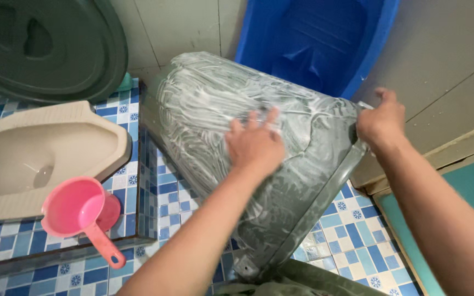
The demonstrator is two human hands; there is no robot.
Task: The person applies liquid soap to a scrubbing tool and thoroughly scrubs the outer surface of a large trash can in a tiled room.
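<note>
Tiled floor (352, 230): left hand (254, 143) flat on soapy bin (237, 164), right hand (381, 123) gripping its rim.

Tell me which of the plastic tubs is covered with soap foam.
The grey tub lying tipped under both hands is foamy; the blue tub against the wall behind it has no foam.

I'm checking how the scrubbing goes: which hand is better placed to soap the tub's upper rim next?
Probably the right hand: it already grips the grey tub's upper rim, while the left hand lies flat mid-side.
</note>
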